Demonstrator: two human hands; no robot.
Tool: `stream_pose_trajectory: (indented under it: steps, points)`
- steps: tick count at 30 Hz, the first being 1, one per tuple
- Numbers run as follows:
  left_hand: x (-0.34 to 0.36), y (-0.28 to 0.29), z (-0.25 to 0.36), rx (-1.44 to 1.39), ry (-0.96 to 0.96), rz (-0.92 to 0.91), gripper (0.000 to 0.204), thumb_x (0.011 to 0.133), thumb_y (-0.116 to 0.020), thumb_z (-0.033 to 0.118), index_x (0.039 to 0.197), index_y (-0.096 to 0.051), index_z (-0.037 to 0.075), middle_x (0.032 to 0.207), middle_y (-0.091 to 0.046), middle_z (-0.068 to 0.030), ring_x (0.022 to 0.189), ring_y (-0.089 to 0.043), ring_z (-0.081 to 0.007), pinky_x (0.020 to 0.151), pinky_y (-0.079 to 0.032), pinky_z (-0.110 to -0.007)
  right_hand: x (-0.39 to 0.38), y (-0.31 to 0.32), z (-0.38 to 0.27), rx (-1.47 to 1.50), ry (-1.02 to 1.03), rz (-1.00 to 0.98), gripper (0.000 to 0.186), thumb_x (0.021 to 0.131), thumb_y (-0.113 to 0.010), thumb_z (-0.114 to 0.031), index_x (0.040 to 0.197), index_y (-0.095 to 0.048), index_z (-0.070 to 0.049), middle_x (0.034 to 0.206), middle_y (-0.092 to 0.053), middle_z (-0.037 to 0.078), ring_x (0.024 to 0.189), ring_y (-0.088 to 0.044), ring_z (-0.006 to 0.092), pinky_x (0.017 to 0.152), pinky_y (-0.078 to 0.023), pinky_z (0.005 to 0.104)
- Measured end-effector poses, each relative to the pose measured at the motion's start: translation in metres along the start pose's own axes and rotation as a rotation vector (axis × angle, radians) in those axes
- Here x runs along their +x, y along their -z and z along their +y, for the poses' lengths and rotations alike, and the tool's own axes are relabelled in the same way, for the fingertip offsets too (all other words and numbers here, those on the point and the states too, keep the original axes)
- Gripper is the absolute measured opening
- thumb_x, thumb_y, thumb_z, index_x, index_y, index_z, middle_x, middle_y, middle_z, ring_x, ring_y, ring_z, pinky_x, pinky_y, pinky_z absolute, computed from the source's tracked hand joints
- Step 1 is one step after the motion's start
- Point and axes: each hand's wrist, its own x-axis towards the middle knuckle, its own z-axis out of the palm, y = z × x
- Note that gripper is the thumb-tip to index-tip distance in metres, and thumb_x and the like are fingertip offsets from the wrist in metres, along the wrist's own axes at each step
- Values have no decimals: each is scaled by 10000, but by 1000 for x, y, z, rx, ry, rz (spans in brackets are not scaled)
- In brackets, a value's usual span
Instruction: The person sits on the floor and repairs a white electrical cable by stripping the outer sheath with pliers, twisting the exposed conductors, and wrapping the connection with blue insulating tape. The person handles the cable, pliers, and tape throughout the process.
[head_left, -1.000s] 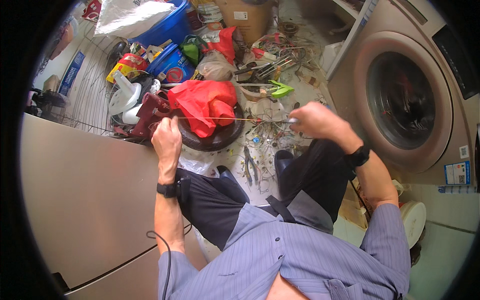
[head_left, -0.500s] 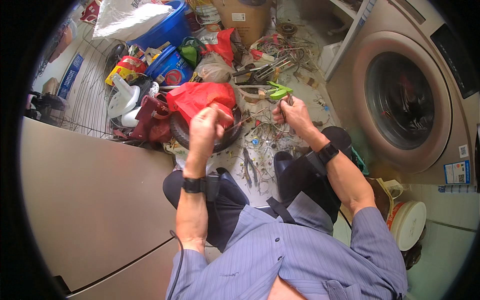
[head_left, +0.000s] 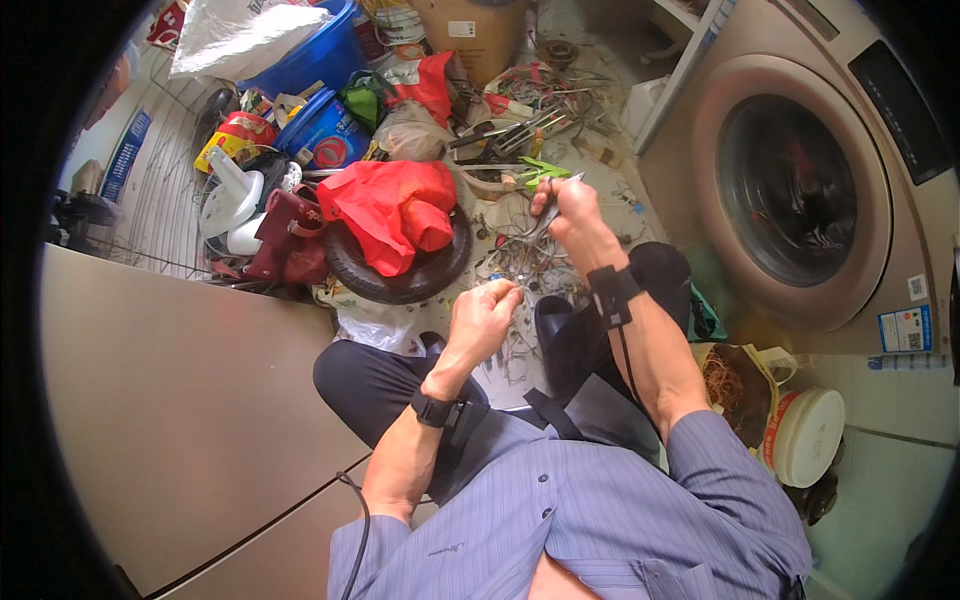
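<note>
Room: cramped; pale floor strewn with wire scraps. Clock read from picture centre.
Silver panel: 8 o'clock, hemming in the left side.
Tyre: 10 o'clock, lying flat; red bag draped on top, perhaps using it as a stand.
Left hand: centre, fingers closed together; cannot tell whether that grip pinches anything fine.
Wire tangle: toward 12 o'clock, on the floor beyond the left hand, presumably there for easy reach.
Right hand: 1 o'clock, grip clenched around a dark tool, kind unclear; fist suggests control.
Bag of reddish wire: 4 o'clock, beside the right leg, seemingly for gathering.
Washing machine: 2 o'clock, bounding the right.
</note>
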Motion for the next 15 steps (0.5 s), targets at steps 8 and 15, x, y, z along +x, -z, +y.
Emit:
stream_pose_trajectory:
  steps: [8,15]
  points:
    - [-58,42,2,61,15,-144,221,965,-647,225,953,-731,21,781,-674,-206,724,-677,-380,655,-511,-427,42,14,-76,80,9,81,142,978,-410,29,932,-532,-27,732,-534,23,552,-468,133,524,-425,315]
    - [-123,63,5,109,37,-172,148,943,-664,147,916,-719,13,786,-681,-195,710,-684,-368,635,-521,-415,70,2,-148,-75,284,170,128,953,-407,51,897,-516,15,707,-482,59,502,-353,132,476,-321,298]
